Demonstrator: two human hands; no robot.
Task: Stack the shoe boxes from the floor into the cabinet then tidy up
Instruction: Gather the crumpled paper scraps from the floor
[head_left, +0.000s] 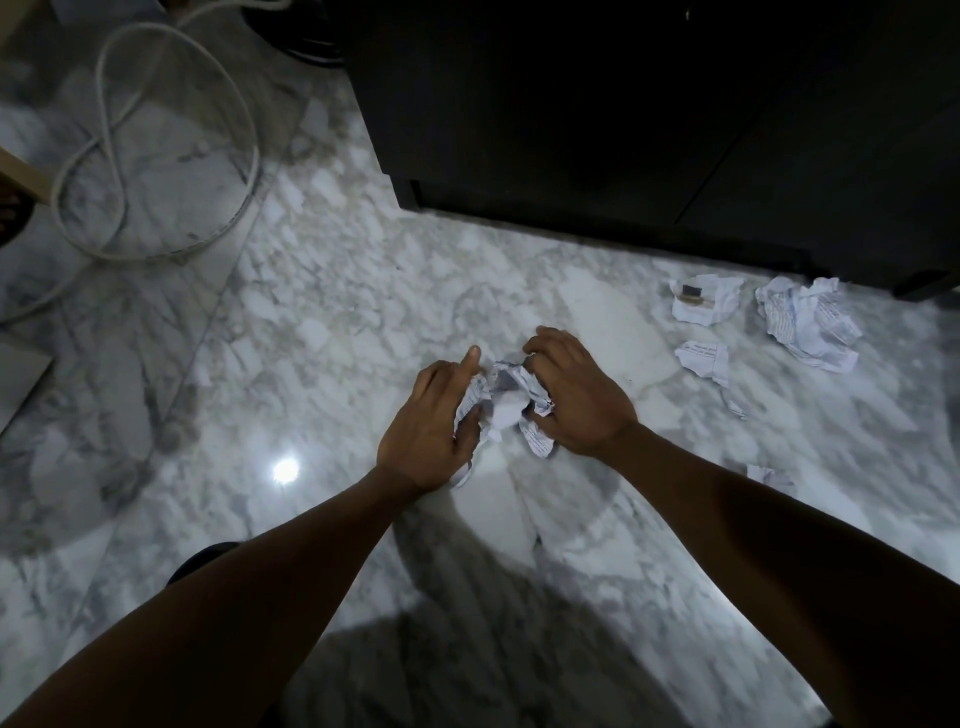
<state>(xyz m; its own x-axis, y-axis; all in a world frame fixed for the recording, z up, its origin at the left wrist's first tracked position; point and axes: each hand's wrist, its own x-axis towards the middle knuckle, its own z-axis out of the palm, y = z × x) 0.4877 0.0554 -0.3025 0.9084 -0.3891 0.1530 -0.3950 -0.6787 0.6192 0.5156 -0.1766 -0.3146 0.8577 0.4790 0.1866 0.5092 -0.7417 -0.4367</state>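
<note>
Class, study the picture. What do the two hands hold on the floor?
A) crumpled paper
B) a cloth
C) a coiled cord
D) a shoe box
A: the left hand and right hand both grip the crumpled paper between them, while the cord lies far to the left, untouched.

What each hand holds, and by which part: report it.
Both hold one crumpled paper wad: the left hand grips its left side, the right hand grips its right side.
</note>
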